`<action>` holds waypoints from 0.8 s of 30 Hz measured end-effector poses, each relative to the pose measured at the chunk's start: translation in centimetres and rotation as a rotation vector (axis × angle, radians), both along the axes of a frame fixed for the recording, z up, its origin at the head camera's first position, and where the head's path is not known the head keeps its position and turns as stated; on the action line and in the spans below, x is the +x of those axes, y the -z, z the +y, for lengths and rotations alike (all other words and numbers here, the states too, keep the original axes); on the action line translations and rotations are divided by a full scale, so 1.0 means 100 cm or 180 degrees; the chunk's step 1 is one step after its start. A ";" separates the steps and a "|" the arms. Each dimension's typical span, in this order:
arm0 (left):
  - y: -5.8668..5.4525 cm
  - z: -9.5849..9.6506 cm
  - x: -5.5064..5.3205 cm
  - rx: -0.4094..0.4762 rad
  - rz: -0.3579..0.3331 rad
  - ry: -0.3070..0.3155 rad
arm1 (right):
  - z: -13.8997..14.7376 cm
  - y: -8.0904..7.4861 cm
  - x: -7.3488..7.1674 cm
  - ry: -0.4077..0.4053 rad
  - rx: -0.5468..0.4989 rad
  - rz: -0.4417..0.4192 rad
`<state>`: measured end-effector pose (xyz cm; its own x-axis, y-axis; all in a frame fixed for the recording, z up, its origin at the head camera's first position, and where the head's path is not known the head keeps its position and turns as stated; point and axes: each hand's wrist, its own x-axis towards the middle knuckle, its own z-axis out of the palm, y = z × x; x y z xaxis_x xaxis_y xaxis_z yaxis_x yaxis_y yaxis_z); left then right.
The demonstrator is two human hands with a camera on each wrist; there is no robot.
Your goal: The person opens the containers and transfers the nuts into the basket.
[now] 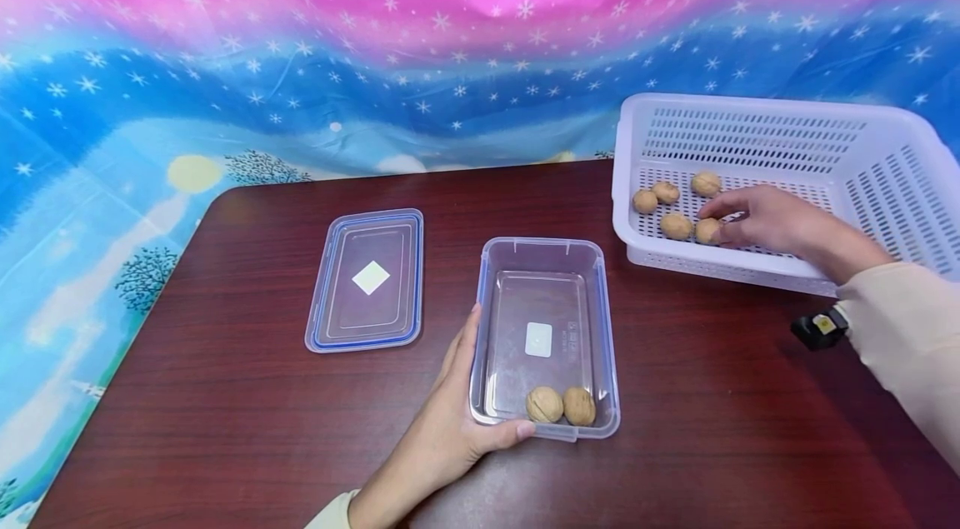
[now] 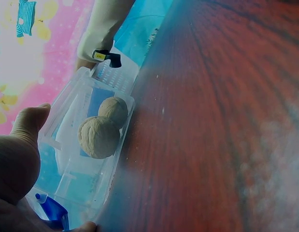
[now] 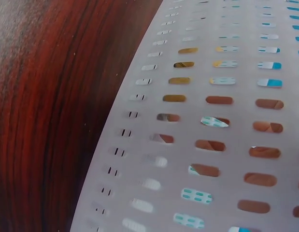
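Note:
My left hand (image 1: 447, 421) grips the near left corner of a clear plastic food container (image 1: 517, 304), fingers along its left side and thumb at the front rim. Two walnuts (image 1: 544, 405) lie side by side at the container's near end; the left wrist view shows these walnuts (image 2: 98, 137) through the clear wall. Inside a white slotted basket (image 1: 720, 266), my right hand (image 1: 772, 221) pinches a walnut (image 1: 707, 231) between thumb and fingers. Several other walnuts (image 1: 677, 226) lie around it on the basket floor. In the right wrist view the basket wall (image 3: 188, 154) mostly hides that hand.
A clear lid (image 1: 366, 279) with a blue seal and white label lies flat on the dark red wooden table (image 1: 247, 396), left of the container. Behind the table hangs a pink and blue snowflake cloth (image 1: 420, 54). A small black camera (image 1: 821, 329) sits at the right wrist.

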<state>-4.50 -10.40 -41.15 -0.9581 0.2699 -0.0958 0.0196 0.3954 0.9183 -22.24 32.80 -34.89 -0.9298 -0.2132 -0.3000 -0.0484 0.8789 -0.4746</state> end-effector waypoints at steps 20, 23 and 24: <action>0.001 0.000 0.000 -0.0014 0.0013 0.0008 | -0.003 -0.012 0.004 0.0501 -0.0147 0.0235; 0.001 0.000 0.000 -0.0025 0.0012 0.0011 | -0.003 -0.015 0.006 0.0540 -0.0080 0.0446; 0.001 0.000 0.000 -0.0028 0.0014 0.0012 | -0.003 -0.016 0.006 0.0551 -0.0065 0.0518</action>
<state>-4.50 -10.45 -41.28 -0.9575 0.2726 -0.0940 0.0251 0.4035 0.9146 -21.61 32.47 -33.30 -0.9888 -0.0509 -0.1405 0.0249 0.8710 -0.4907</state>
